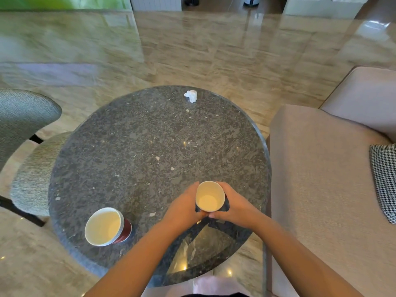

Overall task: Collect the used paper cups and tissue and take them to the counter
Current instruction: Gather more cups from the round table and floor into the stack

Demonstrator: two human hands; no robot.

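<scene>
- The red cup stands left of the held cup and a bit nearer to the person. Its mouth faces up and its long side runs up and down. It sits close to the edge of the surface, so I think a passing arm could knock it off.
- The held cup is upright too, with its mouth up. The left hand and right hand hold it, with fingers curled round its sides. A hard squeeze could crush the paper. A tilt could spill any drops left inside.
- The tissue lies far beyond the held cup, by the far edge. It is a crumpled ball, so it points no way. It is light, so a clumsy reach could push it onto the floor.
</scene>
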